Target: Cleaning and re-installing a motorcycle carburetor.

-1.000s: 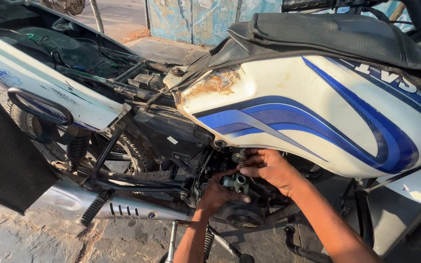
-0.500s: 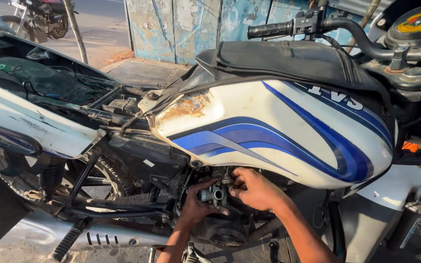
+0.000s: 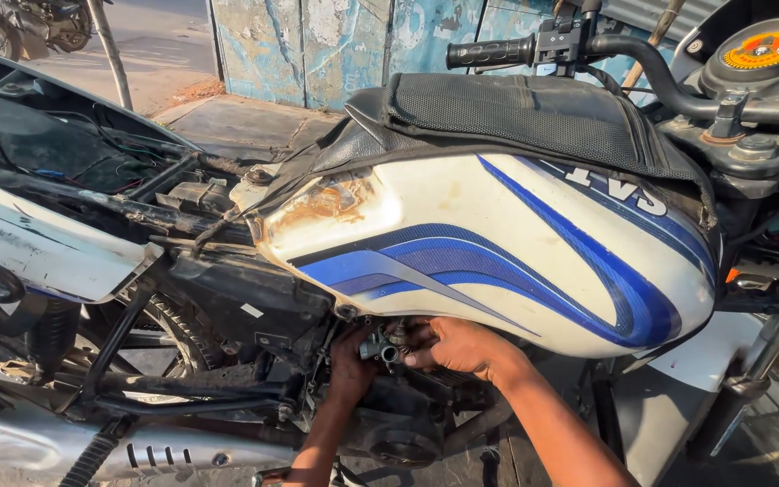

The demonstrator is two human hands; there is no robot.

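Grey metal carburettor (image 3: 380,345) sits tight under the white-and-blue fuel tank (image 3: 498,243) edge, my left hand (image 3: 351,365) and right hand (image 3: 457,345) both gripping it; little room around.

Harsh sunlight from upper right; glare on fuel tank (image 3: 498,243); deep shadow beneath; focus sharp.

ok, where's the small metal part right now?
Head view, low centre: the metal part sits just under the white-and-blue fuel tank, between the left hand and right hand, above the engine.
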